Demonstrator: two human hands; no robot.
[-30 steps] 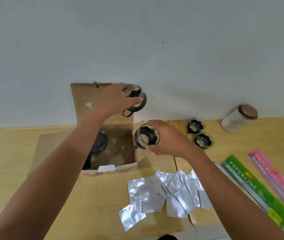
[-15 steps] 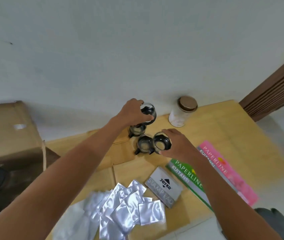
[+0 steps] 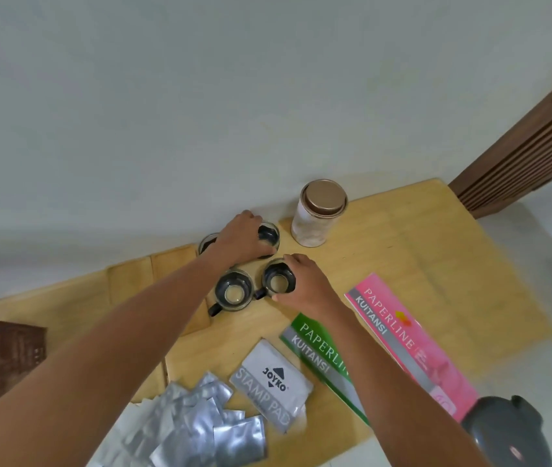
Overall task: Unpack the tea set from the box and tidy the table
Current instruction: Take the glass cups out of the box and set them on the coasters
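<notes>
Several small glass tea cups with black handles stand together at the back of the wooden table (image 3: 436,251). My left hand (image 3: 239,239) grips the far cup (image 3: 269,234) from above, beside the wall. My right hand (image 3: 305,286) holds the near right cup (image 3: 277,281) by its rim, set on the table. Another cup (image 3: 234,292) stands free just left of it, and a fourth cup (image 3: 206,245) peeks out behind my left wrist. The cardboard box (image 3: 4,362) shows only at the left edge.
A jar with a bronze lid (image 3: 316,217) stands right of the cups. Green (image 3: 321,358) and pink (image 3: 409,342) receipt books, a stamp pad box (image 3: 272,384) and several silver foil sachets (image 3: 197,429) lie near the front edge. A dark object (image 3: 507,433) sits at bottom right.
Both hands carried a cup from the box to the right and lowered them among the other cups. The view swung right, so the box slid to the left edge.
</notes>
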